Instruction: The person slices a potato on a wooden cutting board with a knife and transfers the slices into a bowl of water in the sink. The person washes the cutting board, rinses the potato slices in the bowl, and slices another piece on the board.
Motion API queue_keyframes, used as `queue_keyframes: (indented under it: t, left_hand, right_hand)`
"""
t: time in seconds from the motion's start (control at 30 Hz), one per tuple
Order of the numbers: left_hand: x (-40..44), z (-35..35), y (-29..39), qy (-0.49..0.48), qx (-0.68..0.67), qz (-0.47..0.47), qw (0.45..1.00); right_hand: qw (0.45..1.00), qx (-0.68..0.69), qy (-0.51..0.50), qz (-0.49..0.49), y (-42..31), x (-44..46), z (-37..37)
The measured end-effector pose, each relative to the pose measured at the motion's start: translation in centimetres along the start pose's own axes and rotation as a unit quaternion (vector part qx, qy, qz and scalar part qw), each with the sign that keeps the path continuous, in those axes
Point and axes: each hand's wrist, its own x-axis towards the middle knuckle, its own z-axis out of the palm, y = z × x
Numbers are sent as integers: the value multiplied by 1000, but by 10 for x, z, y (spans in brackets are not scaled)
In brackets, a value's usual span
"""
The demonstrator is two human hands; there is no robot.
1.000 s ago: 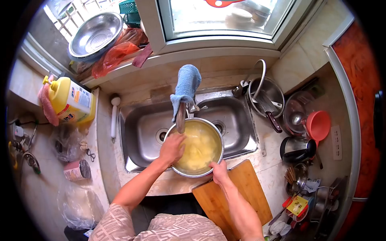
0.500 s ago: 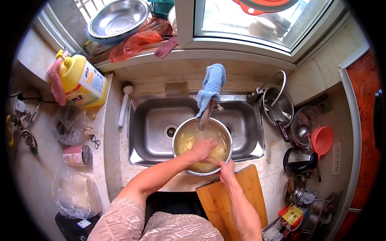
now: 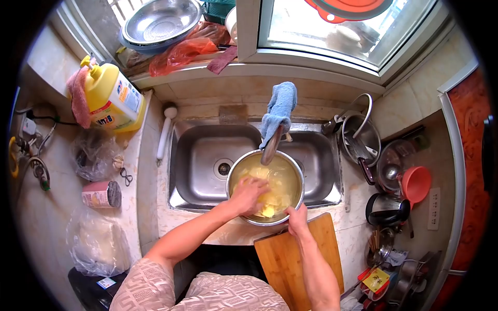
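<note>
A round metal bowl (image 3: 303, 187) sits over the divider of the double sink, holding cloudy water and pale yellow cut pieces (image 3: 268, 210) that look like potato. My left hand (image 3: 250, 196) is inside the bowl among the pieces, its fingers stretched and partly under water. On the bowl's near right rim, my right hand (image 3: 298, 220) is closed, thumb and fingers gripping the edge. Just above the bowl's far side hangs the faucet spout (image 3: 271, 147), with a blue cloth (image 3: 279, 111) wrapped around its upper part.
Beneath my right forearm lies a wooden cutting board (image 3: 298, 259). The steel sink (image 3: 199, 150) has its left drain exposed. A yellow pump bottle (image 3: 111, 98) stands left. Pots, a red ladle (image 3: 416, 181) and a kettle (image 3: 386, 208) crowd the right side.
My left hand has shifted left within the bowl, uncovering yellow pieces near the front. My right hand stays on the rim. The whole view has shifted slightly.
</note>
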Motion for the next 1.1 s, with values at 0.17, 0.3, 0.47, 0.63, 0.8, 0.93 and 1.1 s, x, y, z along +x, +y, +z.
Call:
queue_keyframes:
  t: [0.17, 0.3, 0.47, 0.63, 0.8, 0.93, 1.1]
  left_hand:
    - [11, 15, 6, 2, -20, -71, 997]
    - [11, 15, 8, -45, -117, -28, 992]
    - [19, -7, -1, 92, -67, -26, 993]
    - [40, 17, -10, 217, -60, 76, 971]
    - [1, -21, -17, 276, -183, 57, 942]
    - [-9, -15, -50, 329, -152, 8, 932]
    - [7, -8, -44, 219, 27, 68, 973]
  right_hand:
    - [999, -13, -7, -30, 9, 5, -9]
    - [999, 3, 4, -45, -4, -6, 1]
    - [998, 2, -19, -59, -2, -10, -5]
    - [997, -41, -18, -68, -9, -11, -3]
    - [997, -40, -11, -67, -16, -13, 3]
    - [994, -78, -20, -71, -17, -9, -1]
    - [994, -105, -3, -21, -38, -17, 5]
